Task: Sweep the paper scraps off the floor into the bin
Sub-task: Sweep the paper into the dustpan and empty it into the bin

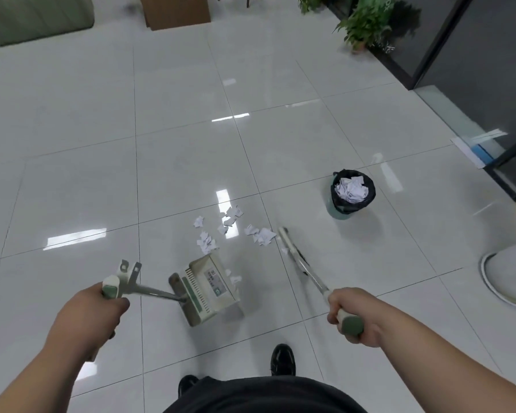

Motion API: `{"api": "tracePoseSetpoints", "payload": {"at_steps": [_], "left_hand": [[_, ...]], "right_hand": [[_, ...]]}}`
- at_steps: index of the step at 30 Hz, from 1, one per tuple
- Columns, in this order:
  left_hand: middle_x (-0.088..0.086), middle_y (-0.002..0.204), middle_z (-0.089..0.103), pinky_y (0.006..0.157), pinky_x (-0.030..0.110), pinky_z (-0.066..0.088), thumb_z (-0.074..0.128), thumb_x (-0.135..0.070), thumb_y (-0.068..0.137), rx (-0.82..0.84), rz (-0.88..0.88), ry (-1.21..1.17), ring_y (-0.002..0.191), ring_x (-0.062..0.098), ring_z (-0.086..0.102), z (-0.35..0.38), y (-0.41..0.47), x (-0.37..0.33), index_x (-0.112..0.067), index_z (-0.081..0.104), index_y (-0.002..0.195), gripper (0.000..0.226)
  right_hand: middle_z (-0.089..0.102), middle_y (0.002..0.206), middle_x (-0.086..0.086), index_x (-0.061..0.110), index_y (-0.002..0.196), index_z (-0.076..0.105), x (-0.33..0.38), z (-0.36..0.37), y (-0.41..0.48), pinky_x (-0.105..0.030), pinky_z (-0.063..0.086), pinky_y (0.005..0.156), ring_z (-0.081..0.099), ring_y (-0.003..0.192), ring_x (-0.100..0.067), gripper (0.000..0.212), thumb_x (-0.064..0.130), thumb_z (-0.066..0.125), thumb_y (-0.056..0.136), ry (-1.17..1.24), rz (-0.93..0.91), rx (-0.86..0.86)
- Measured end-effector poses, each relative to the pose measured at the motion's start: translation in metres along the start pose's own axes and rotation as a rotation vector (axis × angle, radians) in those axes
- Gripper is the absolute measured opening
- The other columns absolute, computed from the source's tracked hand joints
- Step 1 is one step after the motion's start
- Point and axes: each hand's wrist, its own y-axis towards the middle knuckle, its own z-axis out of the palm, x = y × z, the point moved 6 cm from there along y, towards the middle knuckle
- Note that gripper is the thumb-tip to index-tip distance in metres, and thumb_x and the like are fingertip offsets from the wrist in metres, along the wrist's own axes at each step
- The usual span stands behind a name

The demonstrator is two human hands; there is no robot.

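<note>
Paper scraps [230, 231] lie scattered on the glossy tiled floor [161, 174] ahead of you, between the dustpan [209, 289] and the broom [292, 248]. Your left grip [93, 314] clenches the green-tipped dustpan handle. The pan sits on the floor just on the near side of the scraps, with a few bits beside its right edge. Your right grip [352, 315] grasps the green end of the broom handle. The broom's head lies at the right edge of the scraps. The bin [335, 211] stands farther right, black-lined and holding white paper. One black shoe [283, 359] shows near you.
</note>
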Motion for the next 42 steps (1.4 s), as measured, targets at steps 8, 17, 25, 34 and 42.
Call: {"api": "tracePoseSetpoints", "payload": {"at_steps": [8,17,25,34,42], "left_hand": [[0.005,0.050,0.054,0.056,0.031,0.041,0.056,-0.005,0.081,0.058,-0.084,-0.134,0.039,0.024,0.050,-0.026,0.030,0.108,-0.013,0.062,0.085,0.011],[0.004,0.052,0.050,0.055,0.030,0.041,0.052,-0.002,0.080,0.132,-0.200,-0.297,0.042,0.023,0.045,-0.053,0.050,0.227,-0.004,0.060,0.084,0.009],[0.009,0.055,0.052,0.054,0.033,0.042,0.051,0.000,0.078,0.170,-0.223,-0.323,0.045,0.026,0.049,-0.052,0.069,0.269,0.006,0.056,0.084,0.010],[0.004,0.051,0.050,0.053,0.032,0.044,0.049,-0.007,0.073,0.227,-0.164,-0.353,0.041,0.024,0.048,-0.022,0.086,0.263,-0.008,0.053,0.068,0.007],[0.004,0.052,0.052,0.053,0.033,0.045,0.050,-0.007,0.076,0.206,-0.156,-0.434,0.042,0.024,0.050,0.010,0.092,0.228,-0.010,0.060,0.073,0.011]], "right_hand": [[0.055,0.070,-0.012,0.007,0.093,0.062,-0.013,0.082,-0.024,-0.018,0.033,0.042,0.041,0.038,-0.018,0.030,-0.005,0.050,0.069,0.030,0.010,-0.095],[0.054,0.073,-0.011,0.014,0.080,0.053,-0.030,0.267,-0.013,-0.019,0.039,0.044,0.046,0.046,-0.021,0.016,0.003,0.053,0.069,0.040,0.130,-0.062],[0.054,0.060,-0.004,0.012,0.077,0.049,-0.003,0.365,-0.058,-0.017,0.035,0.032,0.046,0.037,-0.016,0.021,0.004,0.051,0.057,0.306,0.158,0.090],[0.049,0.063,-0.005,0.013,0.092,0.044,0.019,0.350,-0.084,-0.014,0.031,0.033,0.040,0.036,-0.015,0.036,0.003,0.048,0.058,0.405,0.028,0.042],[0.053,0.064,-0.012,0.008,0.080,0.056,0.031,0.294,-0.049,-0.018,0.032,0.040,0.041,0.044,-0.021,0.016,-0.004,0.048,0.072,0.089,-0.062,-0.188]]}}
